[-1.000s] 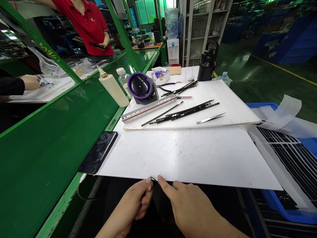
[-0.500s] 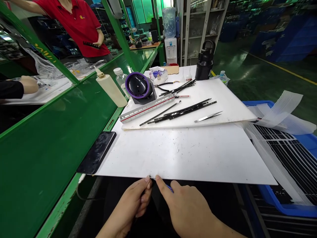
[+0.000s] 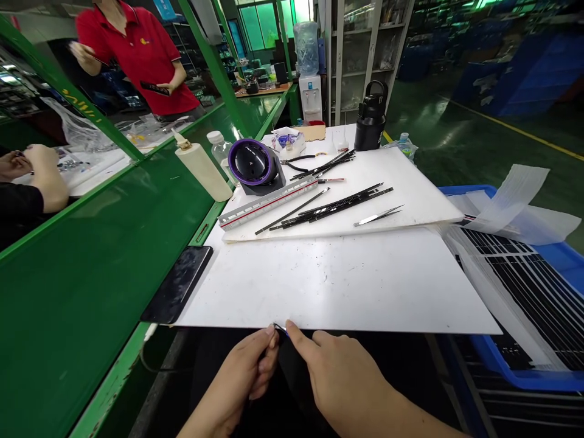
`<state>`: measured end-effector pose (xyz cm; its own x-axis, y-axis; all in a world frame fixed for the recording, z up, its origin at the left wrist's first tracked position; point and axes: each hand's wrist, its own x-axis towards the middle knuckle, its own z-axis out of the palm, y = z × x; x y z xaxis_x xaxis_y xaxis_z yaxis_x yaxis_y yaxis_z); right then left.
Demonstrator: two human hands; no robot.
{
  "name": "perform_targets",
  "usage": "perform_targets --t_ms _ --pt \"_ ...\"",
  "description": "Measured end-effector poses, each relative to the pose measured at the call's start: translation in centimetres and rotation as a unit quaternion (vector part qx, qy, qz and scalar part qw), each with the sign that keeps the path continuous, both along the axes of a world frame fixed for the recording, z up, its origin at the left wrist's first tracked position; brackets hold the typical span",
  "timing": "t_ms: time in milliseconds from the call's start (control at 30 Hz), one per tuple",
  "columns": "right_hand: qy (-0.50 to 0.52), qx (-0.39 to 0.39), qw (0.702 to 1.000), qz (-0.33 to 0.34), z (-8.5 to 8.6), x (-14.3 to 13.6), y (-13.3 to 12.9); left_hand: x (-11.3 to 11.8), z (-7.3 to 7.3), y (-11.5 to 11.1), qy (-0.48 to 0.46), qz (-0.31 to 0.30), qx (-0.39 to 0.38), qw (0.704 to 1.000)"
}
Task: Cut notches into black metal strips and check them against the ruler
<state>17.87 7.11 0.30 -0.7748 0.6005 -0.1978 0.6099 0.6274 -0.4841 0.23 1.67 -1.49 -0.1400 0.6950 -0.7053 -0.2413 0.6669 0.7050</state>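
At the front edge of the white work board [image 3: 365,280], my left hand [image 3: 250,365] is closed in a pinch of thumb and fingers. A tiny dark piece [image 3: 275,325] shows at its fingertips; its kind is too small to make out. Close beside it, my right hand [image 3: 337,371] has the index finger stretched along a slim blue tool [image 3: 283,331]. The tool's tip points at the left fingertips, and most of it is hidden under the hand. Beyond, on a white foam slab [image 3: 424,207], lie several thin black strips [image 3: 333,205], tweezers [image 3: 378,216] and a scale ruler [image 3: 269,202].
A phone [image 3: 177,285] lies at the left. Behind stand a squeeze bottle [image 3: 204,170], a purple-rimmed fan [image 3: 250,163], pliers [image 3: 301,163] and a black flask [image 3: 371,118]. A blue tray [image 3: 506,374] of strips is on the right. A person in red [image 3: 137,55] stands across the partition.
The view has shifted slightly. The blue tool's tip end now shows between my fingertips, while its blue part behind my right index finger is no longer visible. The co-worker's raised arm has come down.
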Motion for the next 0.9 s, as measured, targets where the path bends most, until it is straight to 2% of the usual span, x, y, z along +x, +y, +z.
perform_targets --t_ms 633,900 --pt "-0.051 0.087 0.995 -0.002 -0.7 -0.5 -1.3 0.0 -0.2 -0.1 0.009 0.010 0.002 1.000" --pt "-0.027 0.024 0.999 -0.026 0.1 0.1 -0.9 -0.4 -0.5 -0.3 -0.007 -0.007 0.006 1.000"
